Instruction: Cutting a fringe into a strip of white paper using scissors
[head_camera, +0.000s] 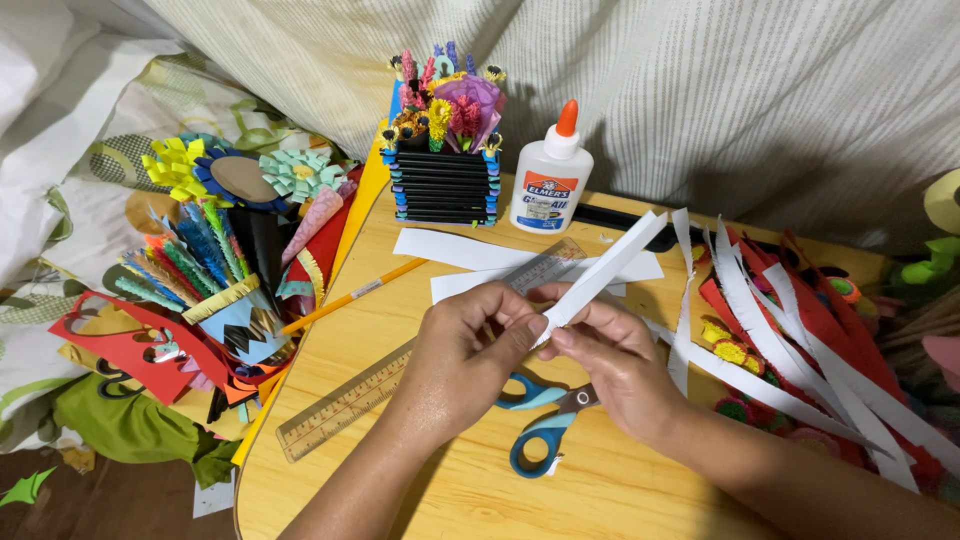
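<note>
Both of my hands meet over the middle of a small wooden table (440, 490). My left hand (465, 350) and my right hand (610, 365) pinch the near end of a long white paper strip (610, 270), which slants up to the right. Blue-handled scissors (540, 425) lie on the table just under my hands. A clear plastic ruler (350, 400) runs diagonally beneath my left hand.
A white glue bottle (550, 180) with an orange cap stands at the back beside a black box of paper flowers (445, 170). Several cut white strips (790, 340) lie over red paper at the right. A yellow pencil (350, 297) and colourful paper crafts (220, 260) sit at the left.
</note>
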